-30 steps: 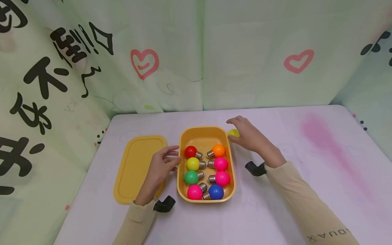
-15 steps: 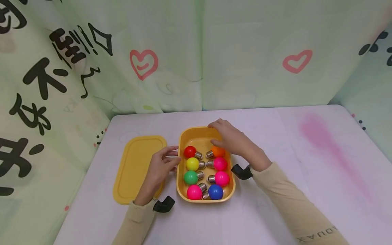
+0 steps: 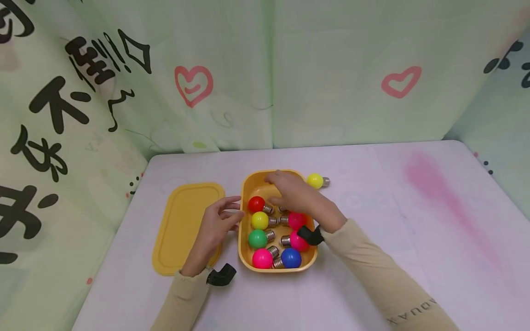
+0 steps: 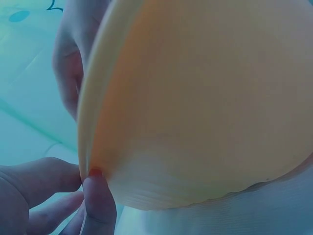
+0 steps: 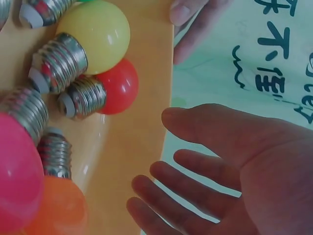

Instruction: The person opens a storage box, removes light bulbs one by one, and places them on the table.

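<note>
A yellow-orange plastic box (image 3: 265, 270) holds several coloured toy light bulbs with silvery screw bases, laid in two rows. On the left lie a red bulb (image 3: 256, 204), a yellow bulb (image 3: 260, 220), a green bulb (image 3: 257, 239) and a pink one; a blue bulb (image 3: 291, 258) is at the lower right. My left hand (image 3: 217, 225) touches the box's left side, thumb and fingertips at the rim. Over the far half of the box is my right hand (image 3: 296, 195), fingers spread and holding nothing. It hides the orange bulb (image 5: 58, 205) in the head view.
Another yellow bulb (image 3: 315, 180) lies on the table just beyond the box's far right corner. A yellow lid (image 3: 186, 220) rests flat to the left, partly under my left forearm. Behind the table (image 3: 372, 184) hangs a printed pale green curtain (image 3: 331, 92).
My right hand has moved left from beside the loose yellow bulb to over the box, uncovering that bulb and covering the orange one. The left hand stays at the rim.
</note>
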Demonstrator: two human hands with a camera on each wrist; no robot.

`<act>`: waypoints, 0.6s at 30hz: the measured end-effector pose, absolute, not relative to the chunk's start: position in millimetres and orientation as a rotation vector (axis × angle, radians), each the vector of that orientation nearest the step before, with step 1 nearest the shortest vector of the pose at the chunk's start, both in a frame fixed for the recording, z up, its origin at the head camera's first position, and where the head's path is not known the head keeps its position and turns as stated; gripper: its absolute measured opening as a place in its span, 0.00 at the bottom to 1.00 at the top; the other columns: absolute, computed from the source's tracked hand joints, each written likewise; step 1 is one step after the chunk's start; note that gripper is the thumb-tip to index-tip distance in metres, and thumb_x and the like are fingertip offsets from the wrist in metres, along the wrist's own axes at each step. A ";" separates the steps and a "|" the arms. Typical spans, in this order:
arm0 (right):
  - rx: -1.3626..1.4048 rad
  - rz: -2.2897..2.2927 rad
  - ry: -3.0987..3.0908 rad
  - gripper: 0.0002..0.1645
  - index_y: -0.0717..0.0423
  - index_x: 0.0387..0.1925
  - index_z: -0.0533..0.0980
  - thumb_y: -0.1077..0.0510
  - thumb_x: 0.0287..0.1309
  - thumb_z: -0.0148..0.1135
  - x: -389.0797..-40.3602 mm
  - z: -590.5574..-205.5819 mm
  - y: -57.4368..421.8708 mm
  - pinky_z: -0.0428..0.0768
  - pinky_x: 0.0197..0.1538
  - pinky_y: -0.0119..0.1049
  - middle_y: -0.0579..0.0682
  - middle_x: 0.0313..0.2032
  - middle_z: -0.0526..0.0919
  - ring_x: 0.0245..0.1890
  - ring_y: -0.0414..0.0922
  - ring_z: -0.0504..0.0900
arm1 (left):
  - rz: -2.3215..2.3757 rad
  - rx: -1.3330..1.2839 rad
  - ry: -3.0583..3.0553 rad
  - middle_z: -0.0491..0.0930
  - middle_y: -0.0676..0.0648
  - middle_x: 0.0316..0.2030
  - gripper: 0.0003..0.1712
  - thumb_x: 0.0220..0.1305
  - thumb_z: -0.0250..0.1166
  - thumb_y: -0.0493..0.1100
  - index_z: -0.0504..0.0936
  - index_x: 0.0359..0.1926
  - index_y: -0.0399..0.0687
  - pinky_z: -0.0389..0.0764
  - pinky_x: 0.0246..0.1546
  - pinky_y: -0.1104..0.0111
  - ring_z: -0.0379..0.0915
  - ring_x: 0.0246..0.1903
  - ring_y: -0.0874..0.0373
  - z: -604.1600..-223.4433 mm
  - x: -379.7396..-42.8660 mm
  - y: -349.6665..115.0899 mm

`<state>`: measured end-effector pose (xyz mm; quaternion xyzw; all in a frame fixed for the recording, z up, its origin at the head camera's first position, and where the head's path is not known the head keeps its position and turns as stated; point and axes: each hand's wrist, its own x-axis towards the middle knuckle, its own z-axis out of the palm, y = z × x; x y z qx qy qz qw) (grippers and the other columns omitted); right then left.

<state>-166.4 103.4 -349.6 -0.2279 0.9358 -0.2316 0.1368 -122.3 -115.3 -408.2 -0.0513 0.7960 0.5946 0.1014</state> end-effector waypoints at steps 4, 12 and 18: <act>-0.683 -0.656 2.679 0.32 0.60 0.66 0.69 0.55 0.63 0.65 -166.6 -352.6 97.0 0.75 0.66 0.47 0.57 0.63 0.75 0.63 0.53 0.74 | 1.762 -0.132 2.341 0.80 0.41 0.52 0.26 0.63 0.68 0.38 0.76 0.63 0.48 0.87 0.37 0.66 0.82 0.43 0.51 -408.6 -122.5 -116.2; -0.691 -0.624 2.627 0.31 0.60 0.65 0.69 0.54 0.64 0.64 -168.6 -355.7 82.9 0.76 0.64 0.45 0.57 0.61 0.76 0.59 0.51 0.76 | 1.775 -0.120 2.335 0.80 0.41 0.52 0.26 0.63 0.68 0.38 0.76 0.63 0.47 0.87 0.36 0.66 0.82 0.42 0.50 -408.3 -122.8 -116.6; -0.680 -0.578 2.608 0.29 0.60 0.64 0.71 0.55 0.64 0.64 -169.8 -356.9 71.7 0.79 0.61 0.43 0.56 0.57 0.79 0.54 0.49 0.79 | 1.782 -0.124 2.328 0.80 0.41 0.52 0.26 0.63 0.68 0.37 0.77 0.63 0.47 0.86 0.36 0.67 0.82 0.42 0.50 -407.2 -122.5 -116.1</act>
